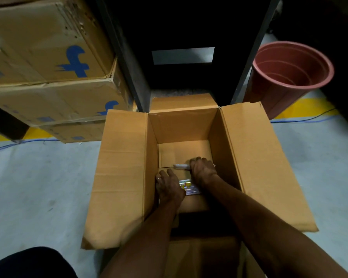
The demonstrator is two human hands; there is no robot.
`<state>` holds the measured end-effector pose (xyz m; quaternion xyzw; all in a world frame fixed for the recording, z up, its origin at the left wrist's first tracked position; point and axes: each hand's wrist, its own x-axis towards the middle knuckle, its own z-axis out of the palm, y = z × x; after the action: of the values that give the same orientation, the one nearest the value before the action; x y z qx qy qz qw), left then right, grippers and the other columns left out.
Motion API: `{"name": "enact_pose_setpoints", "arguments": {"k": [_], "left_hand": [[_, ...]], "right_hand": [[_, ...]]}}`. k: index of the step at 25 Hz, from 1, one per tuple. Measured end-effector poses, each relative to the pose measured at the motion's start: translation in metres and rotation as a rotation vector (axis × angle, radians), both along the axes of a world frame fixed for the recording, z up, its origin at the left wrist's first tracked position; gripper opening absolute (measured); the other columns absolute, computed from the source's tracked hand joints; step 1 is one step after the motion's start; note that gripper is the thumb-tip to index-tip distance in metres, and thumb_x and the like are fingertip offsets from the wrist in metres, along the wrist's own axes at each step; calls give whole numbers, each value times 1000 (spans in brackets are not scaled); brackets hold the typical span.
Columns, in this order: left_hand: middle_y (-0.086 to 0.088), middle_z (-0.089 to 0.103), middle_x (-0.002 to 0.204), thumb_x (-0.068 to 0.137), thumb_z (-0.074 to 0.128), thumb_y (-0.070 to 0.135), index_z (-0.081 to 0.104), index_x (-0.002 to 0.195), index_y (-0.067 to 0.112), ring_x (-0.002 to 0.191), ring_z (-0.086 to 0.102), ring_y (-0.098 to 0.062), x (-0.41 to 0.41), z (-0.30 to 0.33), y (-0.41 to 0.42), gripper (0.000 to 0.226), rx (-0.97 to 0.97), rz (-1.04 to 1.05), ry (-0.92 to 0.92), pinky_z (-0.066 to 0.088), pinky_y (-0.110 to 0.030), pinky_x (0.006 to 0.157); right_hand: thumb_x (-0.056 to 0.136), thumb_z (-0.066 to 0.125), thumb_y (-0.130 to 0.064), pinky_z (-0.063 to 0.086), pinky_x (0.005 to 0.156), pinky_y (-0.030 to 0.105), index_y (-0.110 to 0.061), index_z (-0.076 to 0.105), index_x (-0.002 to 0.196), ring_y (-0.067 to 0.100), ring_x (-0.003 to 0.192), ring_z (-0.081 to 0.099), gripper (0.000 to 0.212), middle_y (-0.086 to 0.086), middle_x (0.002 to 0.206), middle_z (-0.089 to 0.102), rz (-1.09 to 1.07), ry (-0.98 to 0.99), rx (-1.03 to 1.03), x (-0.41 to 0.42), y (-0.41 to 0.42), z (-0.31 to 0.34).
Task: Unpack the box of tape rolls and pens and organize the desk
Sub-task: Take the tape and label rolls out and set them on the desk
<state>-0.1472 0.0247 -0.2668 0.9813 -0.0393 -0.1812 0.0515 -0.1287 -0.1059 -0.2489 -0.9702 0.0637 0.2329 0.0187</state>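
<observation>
1. An open box (191, 125) of plain brown corrugated cardboard stands on the pale grey floor (38, 177), its four flaps folded outward; the inner walls are smooth and matte, and a seam runs across the bottom panels.
2. Both forearms reach down inside to the bottom of the box.
3. The right hand (203, 170) has its fingers curled around a slim, whitish, rod-shaped item (180, 166), probably a pen. Its long axis lies left to right along the bottom seam, and the free end points left.
4. The left hand (169, 187) rests against a flat, glossy, clear-wrapped packet (189, 187) with yellow print, lying on the box bottom between the two hands. Its fingers bend at the packet's edge; whether they actually grip it cannot be told.
5. Stacked, creased cardboard cartons (48, 57) with blue printed marks stand to the left. A round, ribbed, reddish plastic pot (289, 77) stands to the right.
</observation>
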Motion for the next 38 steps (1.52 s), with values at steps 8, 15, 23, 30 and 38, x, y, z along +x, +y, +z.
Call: {"name": "enact_pose_setpoints", "arguments": {"k": [8, 15, 23, 30, 38], "left_hand": [[-8, 40, 136, 81, 66, 50, 63, 118, 26, 127, 38, -31, 5, 2, -4, 44, 68, -260, 15, 32, -44, 103], [-17, 58, 126, 89, 60, 35, 54, 119, 15, 115, 58, -37, 20, 6, 3, 37, -135, -171, 297, 47, -40, 95], [-18, 70, 101, 85, 69, 18, 61, 113, 2, 64, 66, -28, 25, 14, 13, 34, -660, 611, 436, 53, -32, 42], [-18, 75, 85, 49, 78, 29, 73, 97, 0, 76, 74, -30, 15, 24, 17, 57, -949, 903, 449, 61, -51, 73], [-13, 68, 86, 92, 62, 1, 61, 102, 8, 62, 65, -15, -41, 227, 40, 12, -1110, 897, 500, 54, -22, 47]], "right_hand": [[89, 64, -38, 46, 91, 39, -19, 53, 118, 22, 101, 55, 38, 5, 105, 56, 45, -33, -178, 25, 0, 39], [94, 59, -31, 54, 79, 31, -7, 70, 103, 29, 95, 67, 28, 14, 101, 70, -408, -327, 416, 30, -11, 67], [81, 66, -9, 43, 49, 4, -13, 71, 92, 17, 77, 69, 13, 6, 94, 71, -801, -480, 936, 15, -16, 72], [87, 64, -7, 62, 71, 38, -16, 42, 112, 20, 87, 69, 34, 6, 106, 66, -830, -401, 1003, -10, -25, 91], [89, 63, 0, 57, 79, 40, -10, 52, 116, 22, 86, 65, 31, 7, 100, 68, -1087, -344, 1065, -87, -10, 229]]}}
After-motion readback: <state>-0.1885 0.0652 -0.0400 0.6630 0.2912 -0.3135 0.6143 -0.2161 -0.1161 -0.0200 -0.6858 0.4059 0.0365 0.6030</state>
